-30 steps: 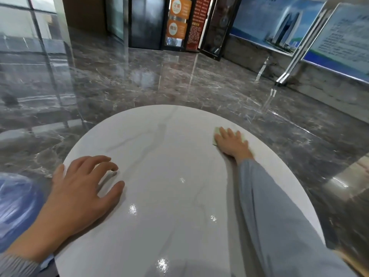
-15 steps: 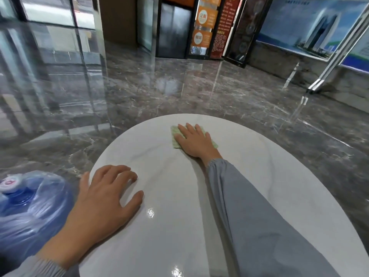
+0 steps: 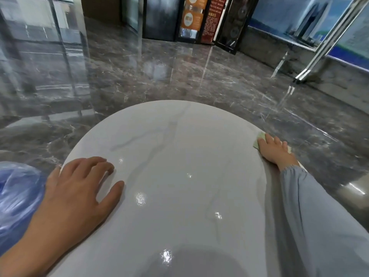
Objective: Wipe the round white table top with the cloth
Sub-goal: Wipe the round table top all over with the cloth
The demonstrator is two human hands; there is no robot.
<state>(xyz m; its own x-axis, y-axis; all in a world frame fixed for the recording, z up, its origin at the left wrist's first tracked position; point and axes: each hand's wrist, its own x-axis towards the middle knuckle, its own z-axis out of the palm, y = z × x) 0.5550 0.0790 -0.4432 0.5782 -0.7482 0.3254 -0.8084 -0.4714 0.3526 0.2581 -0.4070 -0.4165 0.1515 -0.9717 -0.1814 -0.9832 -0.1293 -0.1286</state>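
Open table top [image 3: 179,148] between left hand [image 3: 79,188] and right hand [image 3: 274,151].

Round white marble-look tabletop [image 3: 179,146]: smooth, glossy, grey-veined; pale green cloth [image 3: 259,139]: soft, matt; dark grey marble-patterned floor [image 3: 139,80]: polished, reflective; blue-grey fabric sleeve [image 3: 319,216]: matt.

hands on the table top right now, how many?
2. Left hand rests on the table at its near-left rim, holding nothing. Right hand lies flat on the cloth at the right rim. None seems hidden.
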